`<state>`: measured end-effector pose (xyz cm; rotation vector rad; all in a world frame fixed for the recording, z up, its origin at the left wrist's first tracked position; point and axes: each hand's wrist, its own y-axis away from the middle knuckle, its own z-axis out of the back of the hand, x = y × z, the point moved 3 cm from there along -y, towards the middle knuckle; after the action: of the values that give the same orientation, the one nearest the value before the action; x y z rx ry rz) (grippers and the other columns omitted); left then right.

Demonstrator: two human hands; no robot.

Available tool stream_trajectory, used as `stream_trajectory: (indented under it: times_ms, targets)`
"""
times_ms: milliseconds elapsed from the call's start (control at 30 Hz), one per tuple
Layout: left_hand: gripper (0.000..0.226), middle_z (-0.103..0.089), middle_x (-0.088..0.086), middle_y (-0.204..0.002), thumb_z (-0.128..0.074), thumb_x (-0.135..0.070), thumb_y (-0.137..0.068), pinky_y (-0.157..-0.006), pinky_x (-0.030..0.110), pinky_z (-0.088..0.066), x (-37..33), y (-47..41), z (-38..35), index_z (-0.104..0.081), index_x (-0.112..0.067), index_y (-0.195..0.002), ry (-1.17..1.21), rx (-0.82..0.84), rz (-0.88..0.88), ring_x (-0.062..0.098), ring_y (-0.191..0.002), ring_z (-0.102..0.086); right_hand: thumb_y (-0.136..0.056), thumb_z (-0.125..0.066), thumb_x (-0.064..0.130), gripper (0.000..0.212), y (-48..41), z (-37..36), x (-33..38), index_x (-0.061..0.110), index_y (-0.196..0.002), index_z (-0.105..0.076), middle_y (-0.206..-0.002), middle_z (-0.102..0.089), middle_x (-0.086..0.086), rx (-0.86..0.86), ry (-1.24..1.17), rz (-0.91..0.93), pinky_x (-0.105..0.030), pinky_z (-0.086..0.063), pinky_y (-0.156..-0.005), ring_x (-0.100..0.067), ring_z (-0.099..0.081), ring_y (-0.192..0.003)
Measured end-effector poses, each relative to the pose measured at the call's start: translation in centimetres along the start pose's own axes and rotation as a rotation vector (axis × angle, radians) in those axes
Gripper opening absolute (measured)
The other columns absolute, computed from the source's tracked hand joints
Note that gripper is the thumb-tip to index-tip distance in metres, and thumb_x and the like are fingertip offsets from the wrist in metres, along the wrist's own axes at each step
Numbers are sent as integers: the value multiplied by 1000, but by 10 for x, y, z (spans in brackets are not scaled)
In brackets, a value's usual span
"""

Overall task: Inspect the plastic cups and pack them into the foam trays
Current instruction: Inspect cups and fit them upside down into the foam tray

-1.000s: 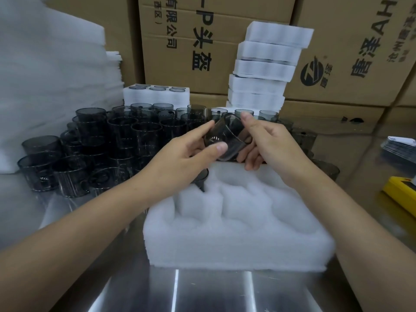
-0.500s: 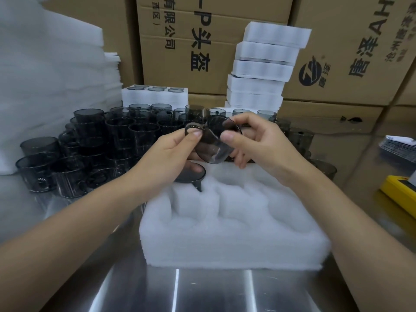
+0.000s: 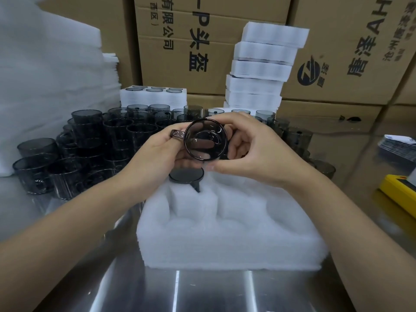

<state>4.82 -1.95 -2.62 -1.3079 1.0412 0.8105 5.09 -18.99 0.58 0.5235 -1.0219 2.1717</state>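
Head view: both forearms reach in from the near corners and meet above the far edge of the foam tray (image 3: 225, 242). Left hand (image 3: 155, 158) pinches the handle (image 3: 176, 134), right hand (image 3: 254, 154) curls round the wall of one smoky cup (image 3: 204, 140) (mouth toward the camera). Loose cups (image 3: 90, 149) crowd the far left of the bench (image 3: 213, 293).

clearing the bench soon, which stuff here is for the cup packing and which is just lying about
Job: held cup, gripped by left hand and right hand; foam tray; seated cup; loose cups; stacked trays.
Lying about: yellow object; card pile; cardboard cartons.
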Motion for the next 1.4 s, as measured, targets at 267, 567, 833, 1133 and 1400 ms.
stream_trajectory:
  times_ms: [267, 567, 833, 1133, 1400]
  targets:
    - [44, -70, 3, -113, -43, 2, -96, -75, 25, -57, 1, 3, -3, -52, -17, -135, -124, 9, -59, 15, -98, -69, -67, -68, 25, 60, -2, -3, -5, 44, -121, -51, -112, -55, 11, -46, -28, -68, -21, -48, -64, -10, -61, -64]
    - [65, -65, -10, -121, -49, 13, -87, -92, 18, -49, -2, 12, -6, -37, -15, -144, -183, 176, -31, 8, -106, -65, -75, -53, 38, 69, -1, -2, -21, 44, -141, -32, -123, -52, 8, 47, -254, -232, -31, -56, -80, -12, -67, -83]
    - [51, -70, -8, -113, -64, -1, -84, -93, 28, -50, -1, 11, -6, -54, -27, -127, -273, 192, -23, 4, -112, -60, -62, -71, 35, 43, -5, 4, -28, 34, -98, -47, -94, -60, 9, -47, -191, -274, -22, -49, -65, 3, -57, -67]
    - [47, -70, -18, -98, -64, -10, -85, -78, 22, -56, 1, 14, -9, -55, -35, -123, -461, 204, 34, 4, -93, -66, -63, -66, 22, 46, 2, 14, -24, 37, -107, -59, -97, -65, 16, 279, -145, -270, -23, -51, -77, -9, -63, -86]
    - [40, -67, -25, -107, -63, -5, -84, -70, 8, -49, -4, 16, -11, -64, -34, -112, -450, 232, -16, -12, -104, -57, -70, -68, 22, 58, 4, 10, -18, 45, -122, -56, -114, -63, 14, 381, -34, -278, -28, -54, -84, -10, -64, -98]
